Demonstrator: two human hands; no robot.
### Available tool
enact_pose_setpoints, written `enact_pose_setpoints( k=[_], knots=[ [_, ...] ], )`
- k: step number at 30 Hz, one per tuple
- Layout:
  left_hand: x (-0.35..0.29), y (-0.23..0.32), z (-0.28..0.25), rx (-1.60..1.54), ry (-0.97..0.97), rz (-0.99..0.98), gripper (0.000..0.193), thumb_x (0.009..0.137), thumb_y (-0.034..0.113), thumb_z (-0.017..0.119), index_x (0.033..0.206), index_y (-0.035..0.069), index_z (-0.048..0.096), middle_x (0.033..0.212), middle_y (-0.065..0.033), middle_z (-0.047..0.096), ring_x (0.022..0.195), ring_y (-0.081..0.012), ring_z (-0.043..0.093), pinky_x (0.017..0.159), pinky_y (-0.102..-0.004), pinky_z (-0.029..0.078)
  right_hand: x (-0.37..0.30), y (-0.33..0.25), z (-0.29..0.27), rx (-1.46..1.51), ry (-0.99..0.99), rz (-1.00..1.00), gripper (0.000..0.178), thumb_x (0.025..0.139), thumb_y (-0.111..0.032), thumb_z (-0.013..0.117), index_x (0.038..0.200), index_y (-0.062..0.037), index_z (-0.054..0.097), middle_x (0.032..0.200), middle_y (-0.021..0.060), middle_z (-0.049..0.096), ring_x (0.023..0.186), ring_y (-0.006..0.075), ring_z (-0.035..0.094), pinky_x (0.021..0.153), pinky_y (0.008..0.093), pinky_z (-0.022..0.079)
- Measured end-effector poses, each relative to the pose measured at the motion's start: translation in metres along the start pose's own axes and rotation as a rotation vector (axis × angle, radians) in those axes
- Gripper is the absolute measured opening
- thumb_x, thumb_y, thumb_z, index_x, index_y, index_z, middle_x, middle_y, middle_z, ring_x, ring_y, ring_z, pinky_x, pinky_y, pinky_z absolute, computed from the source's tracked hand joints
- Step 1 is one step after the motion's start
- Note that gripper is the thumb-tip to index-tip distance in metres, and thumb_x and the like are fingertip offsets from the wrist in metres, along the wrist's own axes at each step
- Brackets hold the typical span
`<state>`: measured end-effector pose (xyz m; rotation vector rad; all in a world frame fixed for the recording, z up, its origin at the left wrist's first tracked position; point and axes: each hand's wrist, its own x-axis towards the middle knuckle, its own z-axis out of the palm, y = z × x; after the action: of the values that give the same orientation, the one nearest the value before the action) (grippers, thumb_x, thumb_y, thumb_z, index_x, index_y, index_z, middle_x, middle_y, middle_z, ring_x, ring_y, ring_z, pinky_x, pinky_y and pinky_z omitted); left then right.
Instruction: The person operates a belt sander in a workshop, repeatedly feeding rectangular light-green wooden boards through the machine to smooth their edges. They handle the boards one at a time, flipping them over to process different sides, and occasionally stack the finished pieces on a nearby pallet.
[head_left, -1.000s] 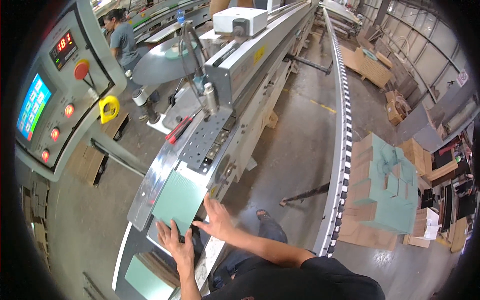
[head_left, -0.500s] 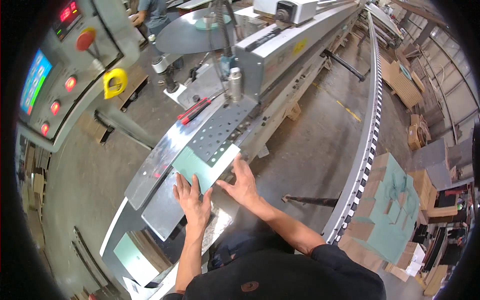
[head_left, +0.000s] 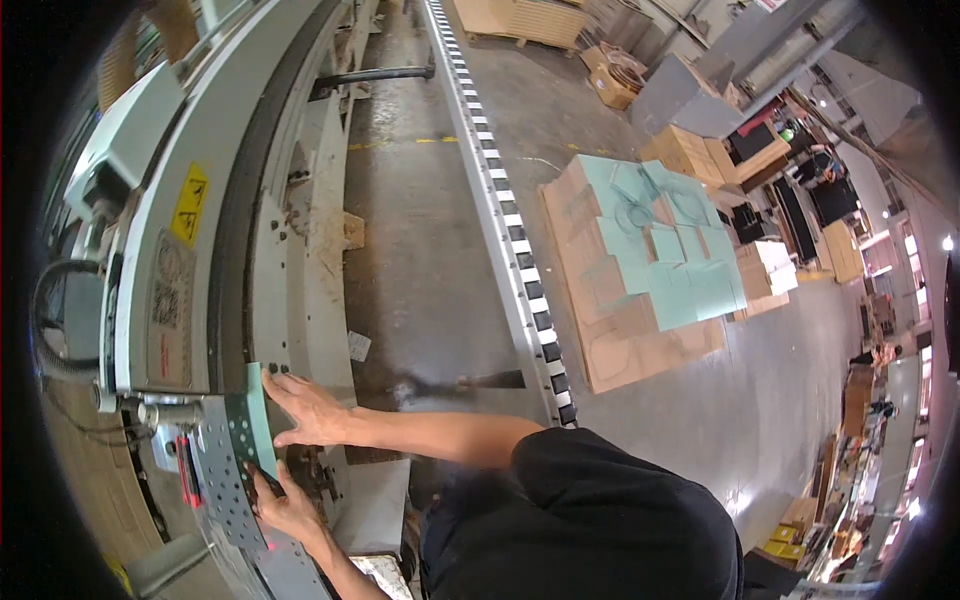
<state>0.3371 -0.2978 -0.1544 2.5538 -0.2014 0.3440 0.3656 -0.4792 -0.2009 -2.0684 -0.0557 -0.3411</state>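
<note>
A pale green panel [head_left: 258, 420] lies on the perforated grey plate [head_left: 228, 478] of a long machine, its front end close to the machine housing. My right hand [head_left: 310, 408] is open, with its fingertips against the panel's outer edge and its thumb spread. Nearer to me, my left hand [head_left: 288, 505] is open too, with its fingers touching the panel's near end. A red and black hand tool [head_left: 188, 470] rests to the left of the plate.
The white machine housing [head_left: 160, 290] runs away on the left. A rail with black and white blocks [head_left: 502, 205] stretches along the right. Beyond it, green pieces [head_left: 665, 240] lie stacked on brown boards [head_left: 640, 360]. A grey pillar [head_left: 685, 95] stands at the back.
My view has swung to the right. The panel has slid forward along the plate toward the machine housing, with both hands following it. My left hand has moved from its top to its near end.
</note>
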Motion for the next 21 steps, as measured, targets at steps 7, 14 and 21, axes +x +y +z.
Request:
enact_pose_setpoints(
  k=[7,14,21],
  knots=[
    [0.042,0.021,0.036,-0.031,-0.019,0.005,0.052,0.097,0.027,0.069,0.131,-0.011,0.060,0.124,-0.0328,0.065,0.110,-0.0424,0.065,0.097,-0.0439,0.049,0.042,0.021,-0.039,-0.064,-0.010,0.080,0.116,0.073,-0.033,0.088,0.156,0.0085,0.019,0.131,0.0258,0.052,0.120,0.0427,0.051,0.106,0.0484,0.043],
    [-0.028,0.030,-0.022,-0.266,-0.150,0.100,0.043,0.096,0.013,0.068,0.132,-0.010,0.061,0.127,-0.0249,0.068,0.113,-0.0315,0.067,0.099,-0.0398,0.051,-0.008,0.009,-0.014,0.144,0.233,0.055,0.079,0.082,-0.025,0.080,0.148,0.0011,0.044,0.130,0.0240,0.056,0.119,0.0434,0.055,0.103,0.0494,0.047],
    [-0.152,-0.001,-0.150,-0.318,0.121,-0.298,0.038,0.087,0.003,0.072,0.124,-0.004,0.069,0.114,-0.0206,0.074,0.106,-0.0299,0.071,0.096,-0.0367,0.052,-0.118,-0.038,0.015,0.209,0.016,0.094,0.049,0.085,-0.022,0.078,0.128,-0.0014,0.066,0.117,0.0204,0.070,0.106,0.0364,0.068,0.093,0.0448,0.054]
  ],
)
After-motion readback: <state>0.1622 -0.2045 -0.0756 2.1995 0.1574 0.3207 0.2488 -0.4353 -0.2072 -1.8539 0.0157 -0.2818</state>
